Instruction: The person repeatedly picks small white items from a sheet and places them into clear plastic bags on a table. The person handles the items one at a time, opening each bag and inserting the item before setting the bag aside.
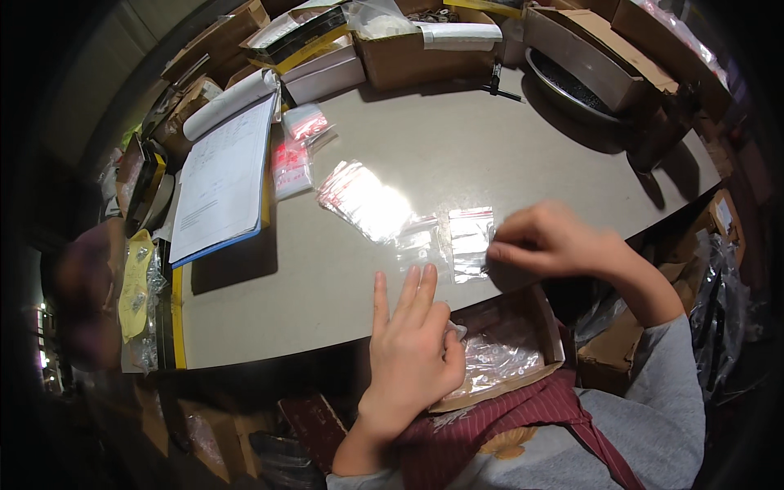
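Note:
A fanned stack of small clear zip bags (347, 196) with red-lined tops lies mid-table, bright with glare. Nearer me, one zip bag (471, 237) rests flat beside another clear bag (419, 245). My right hand (559, 241) is at the flat bag's right edge, thumb and fingers curled together; whatever is in them is hidden. Over the table's front edge, my left hand (415, 351) stretches three fingers forward while its thumb and index finger pinch a bit of clear plastic (458, 330). Below it sits a cardboard tray (554, 327) holding clear packets.
At left lie a blue clipboard with papers (220, 175) and red-printed plastic packets (291, 163). Cardboard boxes (384, 61) line the far edge, with a black marker (506, 95). Far right stand a round basin (563, 90) of dark bits and a dark cylindrical object (657, 135).

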Demonstrator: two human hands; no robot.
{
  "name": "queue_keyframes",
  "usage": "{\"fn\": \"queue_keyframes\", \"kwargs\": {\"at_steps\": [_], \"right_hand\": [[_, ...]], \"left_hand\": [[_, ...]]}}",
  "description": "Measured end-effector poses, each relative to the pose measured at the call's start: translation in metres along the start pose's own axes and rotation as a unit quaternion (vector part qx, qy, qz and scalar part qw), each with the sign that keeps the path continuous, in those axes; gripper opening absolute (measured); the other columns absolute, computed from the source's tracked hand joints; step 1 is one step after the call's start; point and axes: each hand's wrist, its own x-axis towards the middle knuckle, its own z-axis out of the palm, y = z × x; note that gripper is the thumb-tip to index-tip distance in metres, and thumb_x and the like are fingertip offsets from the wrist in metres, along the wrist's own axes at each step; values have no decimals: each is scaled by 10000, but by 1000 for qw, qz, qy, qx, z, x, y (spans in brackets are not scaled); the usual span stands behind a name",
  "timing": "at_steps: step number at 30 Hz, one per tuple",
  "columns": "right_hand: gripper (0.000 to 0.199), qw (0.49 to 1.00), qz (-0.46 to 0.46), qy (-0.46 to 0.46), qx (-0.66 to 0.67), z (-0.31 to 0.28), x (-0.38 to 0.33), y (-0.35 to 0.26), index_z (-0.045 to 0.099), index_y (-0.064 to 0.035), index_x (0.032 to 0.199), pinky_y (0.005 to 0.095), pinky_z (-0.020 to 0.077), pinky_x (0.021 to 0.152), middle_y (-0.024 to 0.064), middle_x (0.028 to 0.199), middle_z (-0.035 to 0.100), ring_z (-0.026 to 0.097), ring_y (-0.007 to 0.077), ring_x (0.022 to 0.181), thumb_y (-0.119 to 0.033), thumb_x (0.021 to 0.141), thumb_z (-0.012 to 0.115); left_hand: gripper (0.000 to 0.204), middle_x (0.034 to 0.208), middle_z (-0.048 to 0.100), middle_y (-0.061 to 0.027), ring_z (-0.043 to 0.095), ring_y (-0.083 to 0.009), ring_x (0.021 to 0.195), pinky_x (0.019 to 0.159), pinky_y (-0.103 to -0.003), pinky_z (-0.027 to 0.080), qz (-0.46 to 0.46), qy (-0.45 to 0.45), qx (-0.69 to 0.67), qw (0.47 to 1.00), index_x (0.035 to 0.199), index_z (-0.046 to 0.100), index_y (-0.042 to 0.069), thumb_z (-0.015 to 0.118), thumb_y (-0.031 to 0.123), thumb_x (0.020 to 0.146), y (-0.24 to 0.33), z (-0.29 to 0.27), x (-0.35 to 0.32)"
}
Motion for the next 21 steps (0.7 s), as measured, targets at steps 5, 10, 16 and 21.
{"fn": "queue_keyframes", "kwargs": {"at_steps": [5,10,16,21], "right_hand": [[222,994,-28,-11,108,-4,28,-11,679,16,1060,440,554,801,205,977,718,696,385,911,-144,907,680],[196,993,-80,66,-63,17,30,-8,606,6,992,518,531,774,208,903,684,687,418,897,-104,850,684],[376,991,122,-8,-45,-22,34,-1,640,-14,1093,492,540,839,207,1000,692,689,412,971,-253,854,805],[369,997,5,3,-74,-22,9,30,645,-41,1021,406,496,853,103,1005,625,591,294,1007,-269,828,862]], "left_hand": [[151,1422,622,-313,568,-450,1384,1270,-643,198,7,17,6,1000,872,643,-28,672,83,774,1,2,0],[198,1414,635,-293,578,-436,1377,1263,-653,207,15,11,-6,1000,926,672,-48,689,90,785,1,3,-2],[136,1405,660,-247,567,-387,1405,1257,-651,225,24,-5,-110,994,830,613,4,710,78,769,10,5,-14],[252,1287,726,-215,637,-375,1325,1257,-607,251,47,-19,-154,987,1014,741,2,744,106,785,16,5,-21]]}}
